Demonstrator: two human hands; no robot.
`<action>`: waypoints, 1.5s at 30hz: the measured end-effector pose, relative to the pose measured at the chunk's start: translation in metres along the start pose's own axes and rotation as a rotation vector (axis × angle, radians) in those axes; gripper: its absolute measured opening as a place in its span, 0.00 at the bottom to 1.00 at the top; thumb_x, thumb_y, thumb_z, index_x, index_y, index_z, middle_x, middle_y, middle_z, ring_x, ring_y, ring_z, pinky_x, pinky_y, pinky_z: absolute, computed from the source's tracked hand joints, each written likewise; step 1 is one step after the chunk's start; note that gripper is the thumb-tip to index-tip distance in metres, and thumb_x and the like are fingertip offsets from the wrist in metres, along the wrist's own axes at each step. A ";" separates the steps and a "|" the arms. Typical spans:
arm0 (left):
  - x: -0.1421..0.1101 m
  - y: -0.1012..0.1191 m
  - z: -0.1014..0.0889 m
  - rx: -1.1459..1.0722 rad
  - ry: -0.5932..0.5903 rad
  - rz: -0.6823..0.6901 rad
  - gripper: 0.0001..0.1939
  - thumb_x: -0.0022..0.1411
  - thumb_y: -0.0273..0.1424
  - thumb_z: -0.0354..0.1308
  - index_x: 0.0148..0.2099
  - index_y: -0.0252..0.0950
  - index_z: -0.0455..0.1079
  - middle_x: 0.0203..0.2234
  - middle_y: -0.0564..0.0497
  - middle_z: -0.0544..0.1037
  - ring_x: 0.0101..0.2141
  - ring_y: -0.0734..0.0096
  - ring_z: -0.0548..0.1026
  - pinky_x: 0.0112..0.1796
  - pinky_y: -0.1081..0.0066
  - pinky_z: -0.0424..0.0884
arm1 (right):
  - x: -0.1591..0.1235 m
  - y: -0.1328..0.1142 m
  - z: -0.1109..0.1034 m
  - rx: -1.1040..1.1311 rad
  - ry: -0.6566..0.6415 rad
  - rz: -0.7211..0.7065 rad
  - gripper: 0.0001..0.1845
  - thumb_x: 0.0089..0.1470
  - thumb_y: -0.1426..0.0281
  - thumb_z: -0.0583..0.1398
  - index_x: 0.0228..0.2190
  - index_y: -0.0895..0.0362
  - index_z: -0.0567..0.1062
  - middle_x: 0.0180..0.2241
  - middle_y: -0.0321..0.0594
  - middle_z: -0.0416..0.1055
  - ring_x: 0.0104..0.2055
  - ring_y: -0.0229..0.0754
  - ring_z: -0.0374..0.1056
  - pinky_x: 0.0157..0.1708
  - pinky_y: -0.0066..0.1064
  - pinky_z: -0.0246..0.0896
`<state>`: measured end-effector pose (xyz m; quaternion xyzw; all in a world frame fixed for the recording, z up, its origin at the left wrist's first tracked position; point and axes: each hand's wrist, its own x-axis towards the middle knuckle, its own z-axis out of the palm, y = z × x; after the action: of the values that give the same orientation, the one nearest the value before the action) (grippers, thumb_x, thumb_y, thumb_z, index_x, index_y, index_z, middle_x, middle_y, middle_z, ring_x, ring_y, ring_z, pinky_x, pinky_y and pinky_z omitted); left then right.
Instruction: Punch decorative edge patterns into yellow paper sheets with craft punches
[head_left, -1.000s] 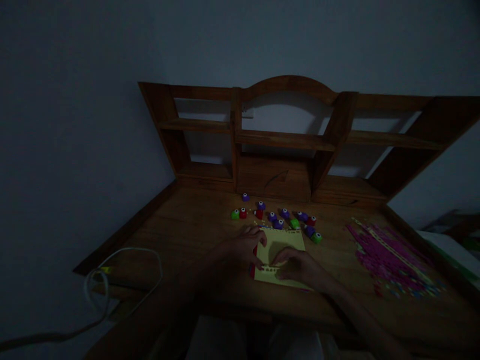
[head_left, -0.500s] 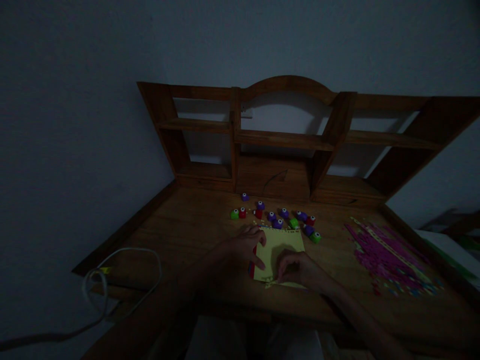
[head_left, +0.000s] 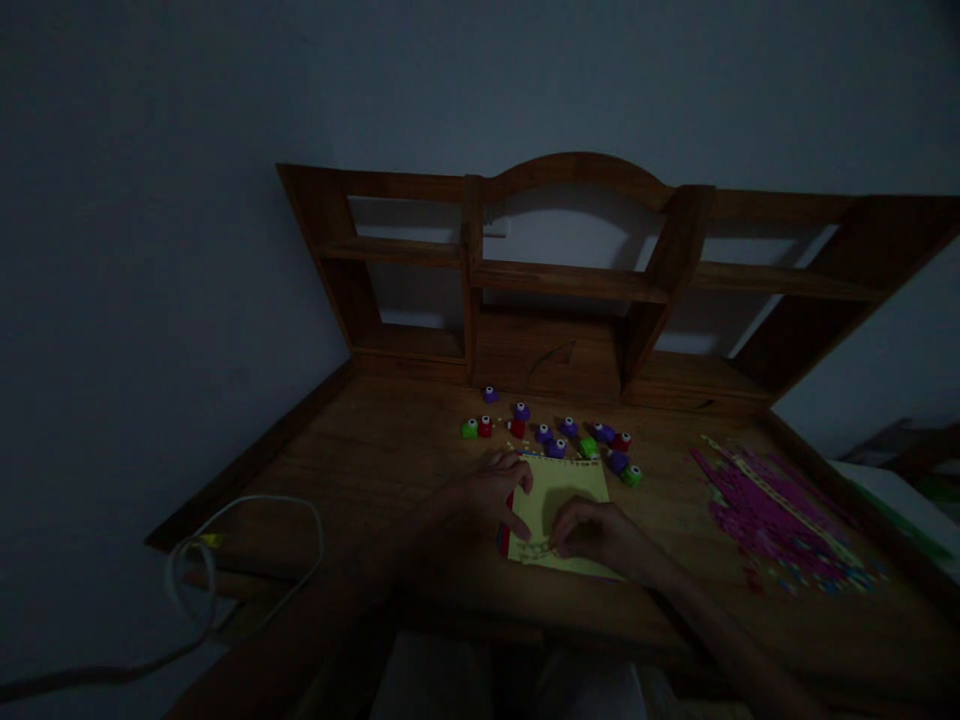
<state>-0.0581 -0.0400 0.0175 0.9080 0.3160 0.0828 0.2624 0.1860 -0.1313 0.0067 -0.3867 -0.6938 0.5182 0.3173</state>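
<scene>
A yellow sheet (head_left: 566,490) lies on the wooden desk, with red and blue edges showing beneath its left side. My left hand (head_left: 495,490) rests over the sheet's left edge, thumb and fingers apart. Near the sheet's lower edge, my right hand (head_left: 596,530) is closed in a pinch on a thin yellow strip (head_left: 536,548), which looks notched or holed. Its fingertips hide the strip's right end. Dim light blurs the fine detail.
Several purple, red and green toy blocks with eyes (head_left: 556,448) stand behind the sheet, with tiny yellow bits among them. A pile of magenta strips (head_left: 765,500) lies at right. A white cable (head_left: 319,530) loops at left. A wooden shelf (head_left: 570,275) lines the back.
My right hand has shifted the yellow strip slightly upward, from the sheet's bottom edge onto its surface. The left hand has stayed in place.
</scene>
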 end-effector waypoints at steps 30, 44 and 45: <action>0.002 -0.002 -0.001 -0.036 -0.038 0.024 0.35 0.37 0.48 0.74 0.43 0.40 0.65 0.46 0.50 0.66 0.51 0.56 0.62 0.50 0.64 0.62 | -0.010 0.008 -0.014 0.053 -0.040 -0.002 0.08 0.51 0.64 0.69 0.30 0.56 0.80 0.33 0.41 0.78 0.36 0.42 0.75 0.38 0.33 0.71; 0.004 0.002 -0.004 -0.004 -0.080 0.015 0.32 0.39 0.48 0.74 0.41 0.40 0.64 0.45 0.51 0.66 0.50 0.58 0.63 0.49 0.66 0.61 | -0.023 -0.002 -0.022 -0.069 -0.047 -0.018 0.14 0.51 0.61 0.68 0.39 0.54 0.80 0.42 0.44 0.76 0.46 0.47 0.73 0.48 0.40 0.68; 0.004 0.003 -0.005 -0.005 -0.081 0.013 0.32 0.39 0.48 0.74 0.41 0.40 0.64 0.44 0.51 0.66 0.50 0.58 0.63 0.49 0.66 0.61 | -0.024 -0.001 -0.022 -0.083 -0.030 -0.016 0.14 0.51 0.61 0.69 0.39 0.54 0.80 0.42 0.43 0.76 0.46 0.48 0.72 0.49 0.41 0.67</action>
<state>-0.0548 -0.0376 0.0233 0.9120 0.2990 0.0483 0.2766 0.2160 -0.1415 0.0127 -0.3862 -0.7222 0.4922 0.2948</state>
